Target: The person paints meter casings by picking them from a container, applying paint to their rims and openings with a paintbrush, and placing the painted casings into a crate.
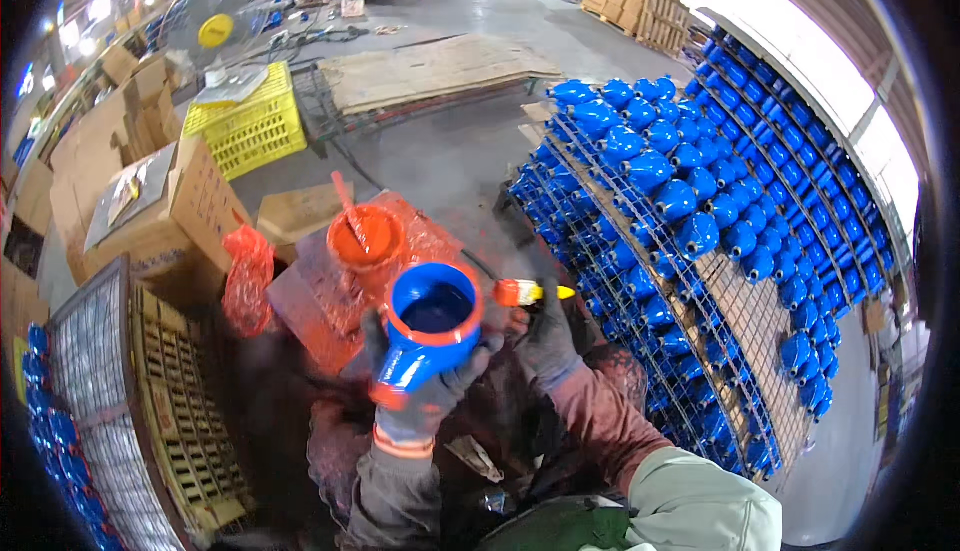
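My gloved left hand (425, 406) is closed round a glossy blue hollow metal part (430, 346), perhaps a pump or valve casing. Its wide round mouth faces up, with an orange-red rim, and its narrower neck, orange-red at the end, points toward me. In my gloved right hand (548, 346), closed just right of the part, is a paintbrush (520, 293) with orange-red on its left end and a yellow tip at the right. The brush is apart from the rim. Just beyond the part, an orange-red paint pot (367, 241) has a stick leaning in it.
The pot stands on a paint-smeared surface (315, 301), beside a crumpled red plastic bag (247, 281). At the right, wire-mesh racks (735, 296) hold several blue parts (650, 171). Cardboard boxes (200, 211), a yellow crate (245, 131) and a fan (215, 31) are at the left.
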A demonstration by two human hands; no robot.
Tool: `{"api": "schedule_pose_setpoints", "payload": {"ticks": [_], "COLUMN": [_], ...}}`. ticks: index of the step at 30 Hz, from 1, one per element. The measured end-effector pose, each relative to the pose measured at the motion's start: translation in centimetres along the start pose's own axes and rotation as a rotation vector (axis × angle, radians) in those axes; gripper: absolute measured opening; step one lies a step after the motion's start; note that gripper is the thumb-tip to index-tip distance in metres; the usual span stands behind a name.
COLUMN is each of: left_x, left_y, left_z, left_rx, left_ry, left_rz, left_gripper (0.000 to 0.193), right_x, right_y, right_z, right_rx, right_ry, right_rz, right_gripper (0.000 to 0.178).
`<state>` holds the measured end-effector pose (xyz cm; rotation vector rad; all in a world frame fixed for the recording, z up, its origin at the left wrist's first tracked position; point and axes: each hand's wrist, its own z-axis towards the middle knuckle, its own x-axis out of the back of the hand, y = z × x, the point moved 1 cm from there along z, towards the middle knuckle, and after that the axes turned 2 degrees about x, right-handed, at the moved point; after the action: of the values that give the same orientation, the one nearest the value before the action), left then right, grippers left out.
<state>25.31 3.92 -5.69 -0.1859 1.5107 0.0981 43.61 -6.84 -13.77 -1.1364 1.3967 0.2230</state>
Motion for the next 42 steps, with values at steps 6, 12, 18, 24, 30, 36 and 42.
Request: {"api": "schedule_pose_setpoints", "payload": {"ticks": [6,12,18,24,30,36,42], "left_x": [4.1,2.5,1.5,2.0,1.7,-2.0,-7.6], "left_y": [0.9,-4.1,-9.3,-12.7,-14.3,-8.8,7.6], "left_z": [0.5,-3.1,-10.0,-13.4,-14.6,-17.3,-25.0], "left_rx": [-0.222,-0.615,-1.137,-0.874,-1.176,-1.375,-1.503], "left_ry": [-0.082,0.178,-0.007,0.081,0.258,0.594,0.98], "left_rz": [0.055,0.757,2.332,2.048,2.252,2.326,2.449], "left_gripper": [0.084,0.075,0.088,0.08,0.094,0.104,0.09], "right_x": [11.0,-0.1,-5.2,-5.6,-1.0,0.3,3.2], "right_y": [-0.5,-4.3,-6.6,-7.7,-5.8,-4.2,-6.4], "right_z": [-7.4,-16.4,-20.3,-22.8,-23.9,-23.7,-19.8], "right_rx": [0.145,0.382,0.436,0.453,0.557,0.342,0.725], "right_ry": [0.122,0.15,-0.049,-0.237,-0.328,0.084,0.155], "right_rz": [0.087,-0.632,-0.696,-0.758,-0.723,-0.568,-0.772], "right_gripper": [0.042,0.027,0.016,0.014,0.016,0.014,0.028]}}
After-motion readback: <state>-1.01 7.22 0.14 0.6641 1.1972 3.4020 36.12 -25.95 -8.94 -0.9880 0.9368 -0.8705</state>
